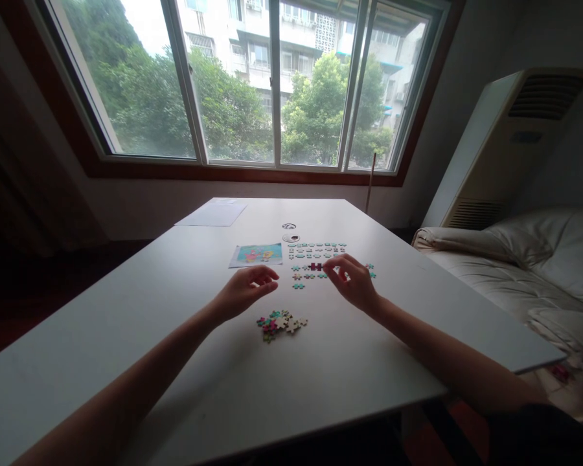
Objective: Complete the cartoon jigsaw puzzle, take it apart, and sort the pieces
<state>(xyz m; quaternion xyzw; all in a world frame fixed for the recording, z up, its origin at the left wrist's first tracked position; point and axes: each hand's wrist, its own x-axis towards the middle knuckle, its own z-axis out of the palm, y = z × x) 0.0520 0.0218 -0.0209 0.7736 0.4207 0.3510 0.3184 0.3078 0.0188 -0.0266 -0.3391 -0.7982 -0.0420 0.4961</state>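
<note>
My right hand (352, 281) hovers over rows of spread-out teal jigsaw pieces (315, 249) on the white table (126, 323), and its fingertips pinch a dark red piece (315, 266). My left hand (247, 291) floats to the left of the rows with its fingers curled inward; I cannot make out anything in it. A small heap of mixed coloured pieces (279, 323) lies just in front of both hands. A colourful reference picture (256, 254) rests flat beyond my left hand.
Two small round objects (289, 232) sit past the puzzle rows, and a sheet of paper (214, 212) lies at the far left corner. A large window spans the back wall. A white sofa (529, 259) and a standing air conditioner (505, 142) are on the right.
</note>
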